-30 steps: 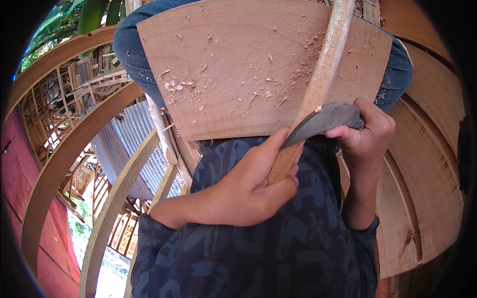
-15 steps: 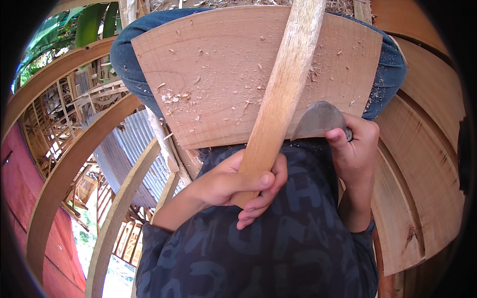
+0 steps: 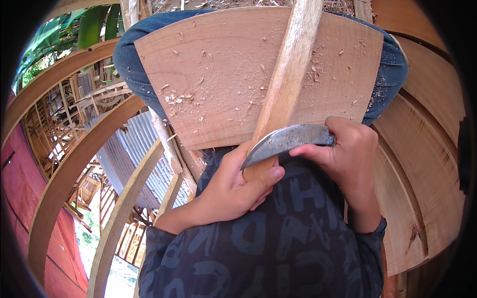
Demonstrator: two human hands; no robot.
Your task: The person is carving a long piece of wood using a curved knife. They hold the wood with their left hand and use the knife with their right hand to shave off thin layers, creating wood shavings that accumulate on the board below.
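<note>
Head: stick (image 3: 288, 82) in left hand (image 3: 236, 191)

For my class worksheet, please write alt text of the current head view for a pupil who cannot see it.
A person's left hand grips a wooden stick while the right hand holds a curved blade across it. Beneath, a wide board scattered with shavings rests on the person's legs.

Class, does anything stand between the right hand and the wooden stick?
Yes: the curved blade, gripped in the right hand, spans that gap and crosses over the wooden stick beside the left hand.
</note>
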